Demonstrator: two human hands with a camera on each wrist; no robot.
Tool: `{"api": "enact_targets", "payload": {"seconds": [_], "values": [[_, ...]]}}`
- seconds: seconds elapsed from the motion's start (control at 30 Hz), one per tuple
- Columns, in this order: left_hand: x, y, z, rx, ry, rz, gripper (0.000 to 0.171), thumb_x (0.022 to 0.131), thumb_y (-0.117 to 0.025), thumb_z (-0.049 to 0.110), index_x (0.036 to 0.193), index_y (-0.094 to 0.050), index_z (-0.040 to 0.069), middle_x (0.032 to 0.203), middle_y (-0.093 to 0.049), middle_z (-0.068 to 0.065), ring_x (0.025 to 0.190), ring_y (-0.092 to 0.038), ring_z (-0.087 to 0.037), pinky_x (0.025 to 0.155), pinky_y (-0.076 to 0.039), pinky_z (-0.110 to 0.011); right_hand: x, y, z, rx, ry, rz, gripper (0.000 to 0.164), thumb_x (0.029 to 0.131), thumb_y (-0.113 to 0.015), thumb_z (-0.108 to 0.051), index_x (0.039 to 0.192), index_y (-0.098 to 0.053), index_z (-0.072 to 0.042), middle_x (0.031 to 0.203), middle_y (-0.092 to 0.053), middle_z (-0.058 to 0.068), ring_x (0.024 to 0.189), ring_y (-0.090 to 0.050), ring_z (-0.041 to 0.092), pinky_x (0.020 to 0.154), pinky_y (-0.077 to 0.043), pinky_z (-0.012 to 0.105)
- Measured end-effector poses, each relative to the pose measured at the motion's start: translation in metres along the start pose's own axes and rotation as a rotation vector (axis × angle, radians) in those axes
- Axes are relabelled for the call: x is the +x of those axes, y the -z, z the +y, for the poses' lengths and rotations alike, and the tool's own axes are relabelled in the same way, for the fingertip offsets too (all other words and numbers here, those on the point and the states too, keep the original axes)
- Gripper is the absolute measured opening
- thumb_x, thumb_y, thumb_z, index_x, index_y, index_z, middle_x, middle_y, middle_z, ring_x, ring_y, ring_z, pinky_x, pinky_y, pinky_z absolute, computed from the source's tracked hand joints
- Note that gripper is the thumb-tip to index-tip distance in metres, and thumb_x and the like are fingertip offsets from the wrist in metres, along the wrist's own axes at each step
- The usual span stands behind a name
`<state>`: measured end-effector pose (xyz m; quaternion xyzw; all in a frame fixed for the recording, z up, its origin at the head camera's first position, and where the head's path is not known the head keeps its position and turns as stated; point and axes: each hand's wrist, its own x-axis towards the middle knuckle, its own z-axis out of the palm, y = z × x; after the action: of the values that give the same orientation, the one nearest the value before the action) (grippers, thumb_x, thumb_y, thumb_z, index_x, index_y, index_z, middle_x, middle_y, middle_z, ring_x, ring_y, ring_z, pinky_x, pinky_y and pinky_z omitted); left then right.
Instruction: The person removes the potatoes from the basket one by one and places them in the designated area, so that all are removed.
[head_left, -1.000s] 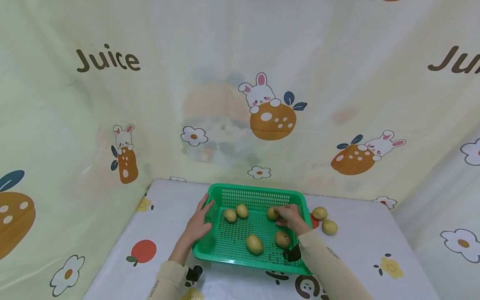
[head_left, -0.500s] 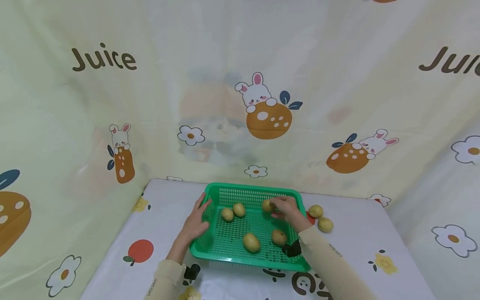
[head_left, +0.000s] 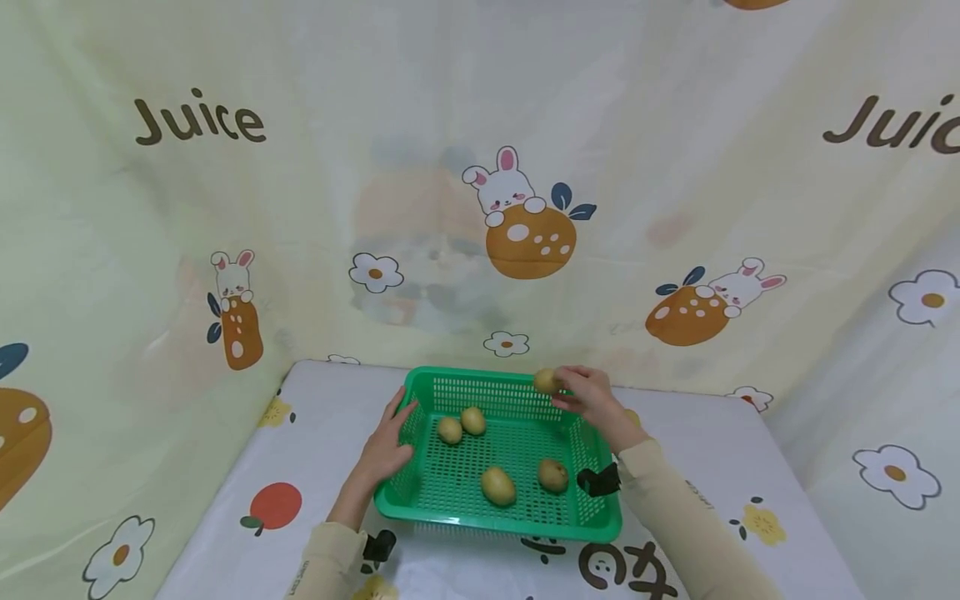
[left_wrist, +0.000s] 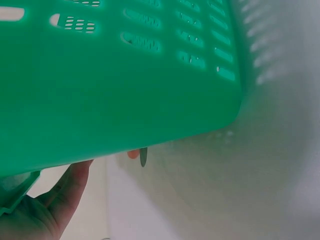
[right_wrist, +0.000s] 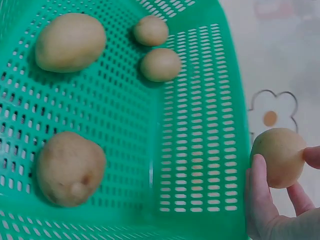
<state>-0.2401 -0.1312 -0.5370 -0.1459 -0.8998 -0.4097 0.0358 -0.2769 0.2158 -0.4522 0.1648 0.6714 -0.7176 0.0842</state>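
A green plastic basket (head_left: 525,528) stands on the table. My left hand (head_left: 384,447) rests on its left rim with fingers spread and fairly straight; in the left wrist view that hand (left_wrist: 65,202) is partly hidden by the basket. My right hand (head_left: 595,398) pinches a potato (head_left: 546,382) by the far right rim, with thumb and fingers around it in the right wrist view. Inside the basket lie two small potatoes (head_left: 450,430) at the back left, a larger oval potato (head_left: 498,486) at the front and a knobby potato (head_left: 552,475) to its right.
Beyond the basket's right side, another potato (head_left: 633,417) shows partly behind my right wrist. A printed white cloth (head_left: 690,417) covers the table, and a printed curtain (head_left: 427,208) hangs behind and at both sides.
My right hand has lifted the potato from the basket's floor up to the level of the far rim. The left hand stays on the left rim. The head view has shifted slightly.
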Motion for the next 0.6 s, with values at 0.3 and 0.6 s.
{"api": "enact_targets", "payload": {"seconds": [0.3,0.6], "values": [[0.000,-0.001,0.000,0.011,-0.005,0.001,0.083,0.064,-0.049,-0.002,0.147,-0.042,-0.003,0.163,-0.016,-0.016,0.145,-0.025,-0.041,0.085,-0.046,-0.051,-0.003,0.041,-0.016,0.063,-0.027,0.030,0.044,0.096,-0.058,-0.014,0.136,-0.048,0.003,0.113,-0.051,0.014,0.093,-0.067,0.026,0.083,-0.054,0.035],[-0.001,-0.001,-0.001,0.011,-0.009,0.009,0.084,0.063,-0.049,-0.003,0.147,-0.042,-0.003,0.163,-0.016,-0.015,0.145,-0.025,-0.041,0.075,-0.045,-0.040,-0.008,0.082,-0.012,0.103,-0.074,0.120,0.034,0.093,-0.060,-0.011,0.126,-0.053,-0.002,0.110,-0.052,0.012,0.085,-0.066,0.023,0.080,-0.055,0.034]]}}
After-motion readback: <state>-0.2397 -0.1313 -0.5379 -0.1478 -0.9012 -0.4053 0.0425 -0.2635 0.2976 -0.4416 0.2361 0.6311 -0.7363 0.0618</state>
